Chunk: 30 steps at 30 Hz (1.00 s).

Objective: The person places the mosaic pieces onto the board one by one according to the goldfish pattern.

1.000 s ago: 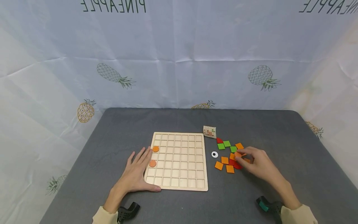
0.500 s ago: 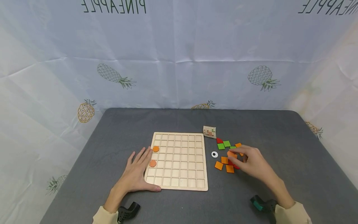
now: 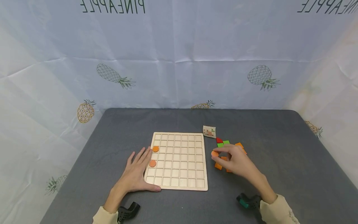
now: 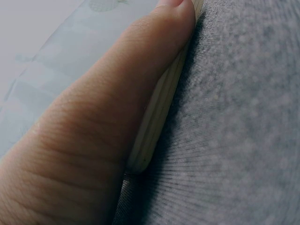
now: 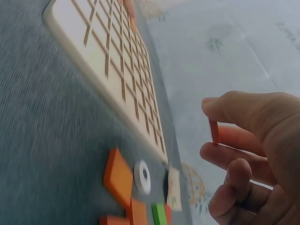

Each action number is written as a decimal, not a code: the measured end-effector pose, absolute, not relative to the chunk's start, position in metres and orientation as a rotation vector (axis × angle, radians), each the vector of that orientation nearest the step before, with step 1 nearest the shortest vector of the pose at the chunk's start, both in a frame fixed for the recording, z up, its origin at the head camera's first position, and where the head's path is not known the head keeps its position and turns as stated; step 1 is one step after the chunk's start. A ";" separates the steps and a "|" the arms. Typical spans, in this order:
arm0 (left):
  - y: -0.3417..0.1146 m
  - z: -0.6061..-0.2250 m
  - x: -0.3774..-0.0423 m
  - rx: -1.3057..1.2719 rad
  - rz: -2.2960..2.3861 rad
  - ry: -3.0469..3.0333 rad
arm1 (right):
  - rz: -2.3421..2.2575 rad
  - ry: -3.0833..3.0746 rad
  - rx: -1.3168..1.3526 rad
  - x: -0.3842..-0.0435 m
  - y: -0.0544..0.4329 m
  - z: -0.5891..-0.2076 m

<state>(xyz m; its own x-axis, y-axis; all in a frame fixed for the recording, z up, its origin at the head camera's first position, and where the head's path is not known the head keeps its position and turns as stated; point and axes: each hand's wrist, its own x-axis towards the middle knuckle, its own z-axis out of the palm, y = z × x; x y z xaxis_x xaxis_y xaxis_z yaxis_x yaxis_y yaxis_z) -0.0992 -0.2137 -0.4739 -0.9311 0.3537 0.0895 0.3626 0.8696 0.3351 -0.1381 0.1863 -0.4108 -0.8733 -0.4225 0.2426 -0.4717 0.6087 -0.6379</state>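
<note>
A pale wooden grid board lies on the grey table, with two orange discs, one disc above the other disc, in its left column. My left hand rests along the board's left edge, fingers straight and spread, thumb at the near edge. In the left wrist view the thumb lies against the board's side. My right hand pinches an orange disc between thumb and fingertips, right of the board. The right wrist view shows that disc edge-on, raised over the table.
Orange square tiles, green tiles and a red piece lie right of the board, partly hidden by the right hand. A small printed pattern card sits at the board's far right corner. A white ring lies near the tiles.
My right hand has moved left from over the tile pile toward the board, carrying the orange disc. The left hand and the board have stayed in place.
</note>
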 end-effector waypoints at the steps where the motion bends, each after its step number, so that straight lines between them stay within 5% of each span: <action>1: -0.214 -0.474 -0.099 -0.578 -0.551 -3.009 | 1.126 -2.762 0.776 -0.139 0.182 -0.411; 30: -0.213 -0.473 -0.100 -0.588 -0.513 -3.001 | 1.205 -2.761 1.280 -0.145 0.044 -0.417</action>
<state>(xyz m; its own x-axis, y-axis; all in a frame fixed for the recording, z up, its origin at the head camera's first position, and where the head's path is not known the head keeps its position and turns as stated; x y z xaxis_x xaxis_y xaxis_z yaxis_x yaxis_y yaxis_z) -0.0995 -0.2133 -0.4731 -0.9273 0.3602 0.1017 0.3735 0.8733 0.3127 -0.1447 0.0439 -0.4171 -0.6868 -0.7051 0.1763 -0.6088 0.4255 -0.6696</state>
